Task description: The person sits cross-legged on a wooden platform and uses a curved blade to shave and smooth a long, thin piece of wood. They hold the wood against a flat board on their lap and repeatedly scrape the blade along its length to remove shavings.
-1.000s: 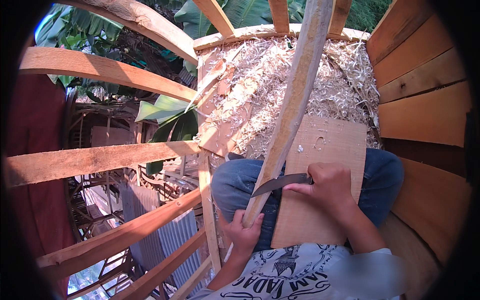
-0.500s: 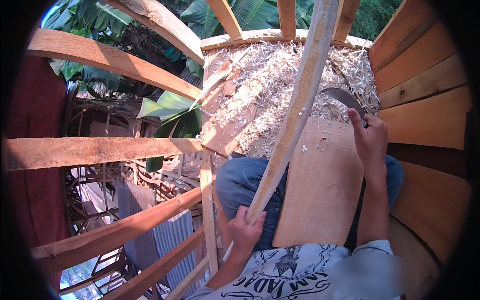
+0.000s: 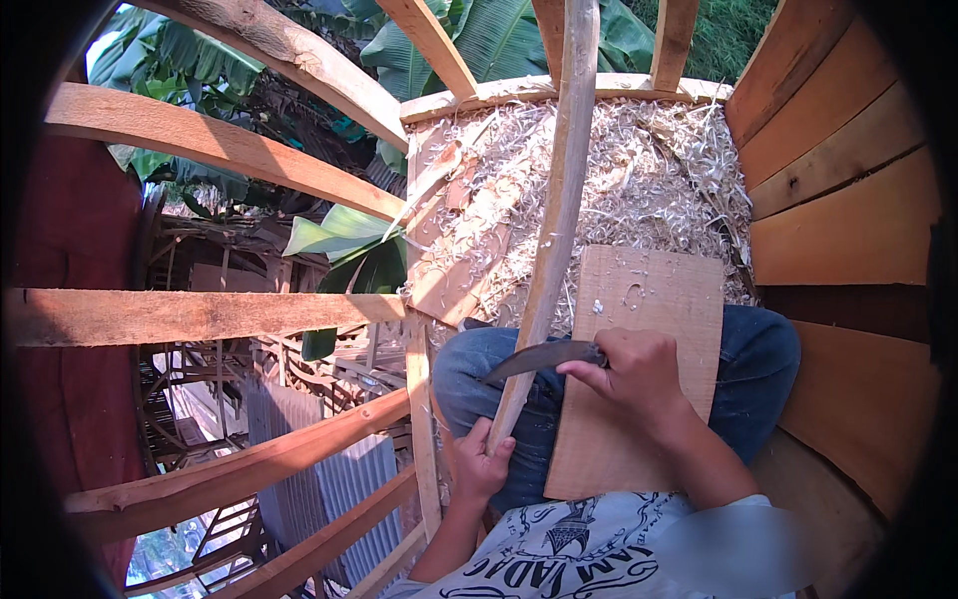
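Note:
My left hand (image 3: 482, 461) is closed round the lower end of a long, pale wooden pole (image 3: 559, 220) that slants up and away from me. In my right hand (image 3: 639, 371) is the handle of a curved knife (image 3: 544, 357), its dark blade pointing left. The blade lies across the pole a little above my left hand; whether its edge bites into the wood I cannot tell. Under my right forearm a flat wooden board (image 3: 649, 299) rests on my lap, over my jeans (image 3: 753, 349).
Curly wood shavings (image 3: 639, 170) cover the floor ahead, with a few planks (image 3: 464, 265) at their left. Spaced wooden slats (image 3: 210, 317) form an open railing on the left. A plank wall (image 3: 838, 235) rises close on my right. Banana leaves (image 3: 499, 50) hang beyond the far rail.
My right hand has brought the knife from the far right, over the shavings, down and left onto the pole. The pole's far end has swung left and stands more upright.

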